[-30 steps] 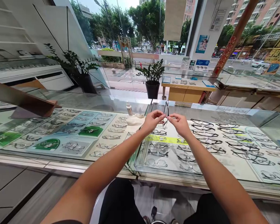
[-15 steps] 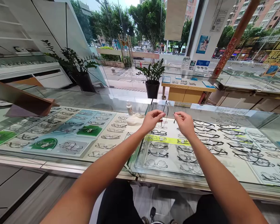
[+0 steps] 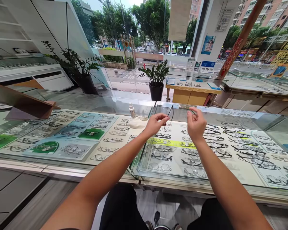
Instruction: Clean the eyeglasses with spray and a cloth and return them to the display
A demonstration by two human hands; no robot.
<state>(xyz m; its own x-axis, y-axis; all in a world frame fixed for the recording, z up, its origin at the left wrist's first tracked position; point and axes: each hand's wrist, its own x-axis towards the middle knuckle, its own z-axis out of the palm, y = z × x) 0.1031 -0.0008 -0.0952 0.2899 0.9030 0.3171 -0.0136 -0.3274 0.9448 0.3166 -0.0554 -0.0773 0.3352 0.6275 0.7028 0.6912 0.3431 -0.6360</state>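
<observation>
Spectacle frame: a thin, dark pair (image 3: 172, 111), in the air above the right half of the desk, just beyond the left hand (image 3: 156, 124).
Long axis: steep, close to upright, top end leaning right and lower end slanting down left; its dark edge is on the right.
Left grip: thumb and finger pinching the frame near its middle.
Right grip: right hand (image 3: 196, 124) raised apart from the frame, fingers curled towards the thumb; a thin dark sliver shows by the fingertips, but I cannot tell whether it is pinched.
Right case: glass display case (image 3: 240, 169) holding rows of spectacles (image 3: 159, 167) and a yellow-green strip (image 3: 160, 141).
Left case: glass display case (image 3: 62, 169) holding more spectacles, blue sheets and green cards (image 3: 91, 134).
Desk top: white bottle (image 3: 132, 111) upright beside a crumpled pale cloth (image 3: 137, 123).
Black pot: leafy plant (image 3: 156, 73) inside.
</observation>
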